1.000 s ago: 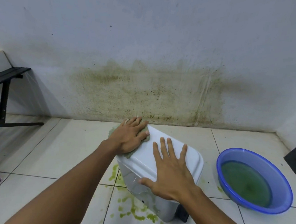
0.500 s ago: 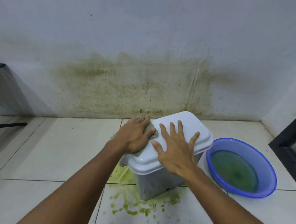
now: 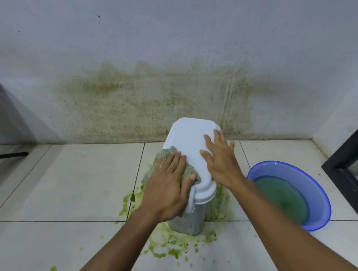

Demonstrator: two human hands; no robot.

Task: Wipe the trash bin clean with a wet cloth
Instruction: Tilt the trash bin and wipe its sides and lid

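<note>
A white trash bin [image 3: 191, 142] with a rounded lid stands on the tiled floor near the stained wall. Its grey lower body is speckled with grime. My left hand [image 3: 168, 184] presses a green-stained wet cloth [image 3: 189, 172] flat against the lid's left edge and down the bin's left side; the palm hides most of the cloth. My right hand [image 3: 221, 160] lies flat on the right part of the lid with fingers spread and nothing in it.
A blue basin [image 3: 320, 188] holding greenish water sits on the floor right of the bin. Green slime [image 3: 168, 246] is spattered on the tiles around the bin's base. A black frame [image 3: 346, 162] stands at the far right, and a dark bar lies at the far left.
The bin has turned so its lid now runs lengthwise away from me. My left hand with the cloth slid from the lid's far corner toward its near left edge. The right hand shifted rightward.
</note>
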